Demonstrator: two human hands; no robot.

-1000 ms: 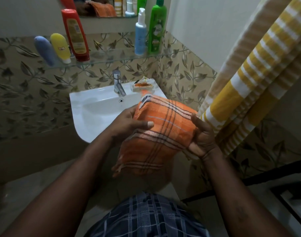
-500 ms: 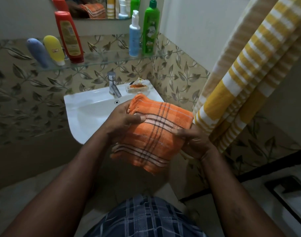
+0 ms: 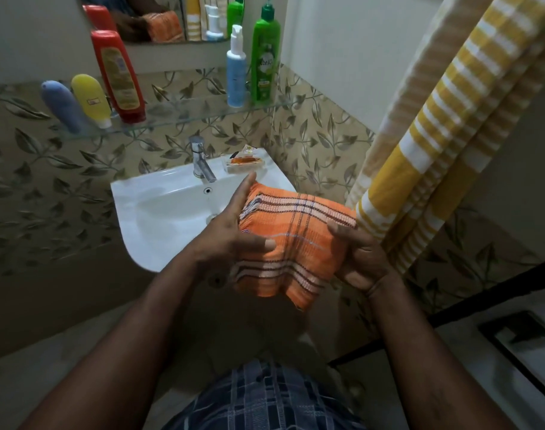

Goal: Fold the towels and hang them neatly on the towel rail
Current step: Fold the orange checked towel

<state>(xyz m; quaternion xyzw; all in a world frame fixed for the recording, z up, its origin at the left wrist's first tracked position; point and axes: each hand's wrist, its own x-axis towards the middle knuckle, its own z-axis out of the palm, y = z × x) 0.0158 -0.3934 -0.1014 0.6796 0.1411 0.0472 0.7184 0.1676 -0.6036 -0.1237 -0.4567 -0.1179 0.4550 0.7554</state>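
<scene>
A folded orange checked towel [image 3: 296, 240] is held in front of me, over the right edge of the white sink [image 3: 159, 212]. My left hand [image 3: 231, 234] lies against its left edge with the fingers straight and the thumb resting on top. My right hand [image 3: 361, 262] grips the right side, thumb on top and fingers underneath. A yellow and white striped towel [image 3: 435, 135] hangs at the right, close to my right hand. No towel rail shows in this view.
A tap [image 3: 201, 159] and a soap dish [image 3: 243, 161] sit at the back of the sink. Above it a glass shelf [image 3: 184, 114] carries several bottles, and a mirror hangs over them. A dark bar [image 3: 469, 297] runs low at the right.
The towel went from loosely draped to a compact folded square. My left hand straightened along its left edge, and my right hand shifted under the right side.
</scene>
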